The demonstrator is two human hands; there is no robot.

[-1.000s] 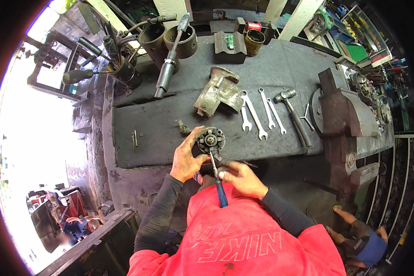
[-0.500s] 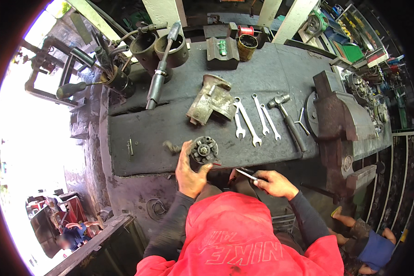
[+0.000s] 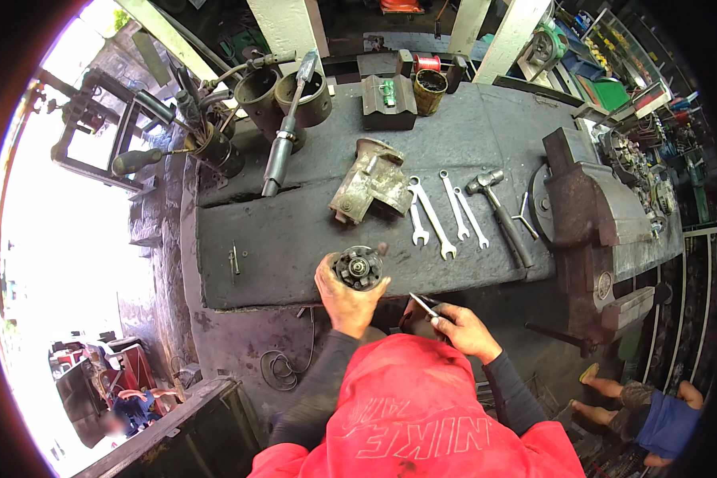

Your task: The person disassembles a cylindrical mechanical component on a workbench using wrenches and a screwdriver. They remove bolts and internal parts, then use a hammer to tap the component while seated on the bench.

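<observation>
My left hand (image 3: pixel 346 303) is closed around a dark round metal part (image 3: pixel 358 268) at the bench's near edge. Its upper face shows a threaded centre stud ringed by several blocky lugs. A small brownish blur (image 3: pixel 382 249) shows at the part's far right side; I cannot make out what it is. To the right, my right hand (image 3: pixel 466 328) grips a slim, pointed metal tool (image 3: pixel 424 304), its tip toward the bench edge; the fingers hide its rear end. Beyond the round part lies a worn cast metal housing (image 3: pixel 372 182).
Several combination wrenches (image 3: pixel 434 219) and a hammer (image 3: pixel 502 219) lie right of the housing. A large bench vise (image 3: pixel 593 207) stands at the right. Metal cups (image 3: pixel 304 99), a long-shafted tool (image 3: pixel 283 143) and a tool holder (image 3: pixel 215 151) occupy the far left. Another person (image 3: pixel 665 426) is low at the right.
My left hand has shifted slightly right with the round part. A blurred small thing was left of the part; a similar blur now shows at its right. The right hand keeps its tool.
</observation>
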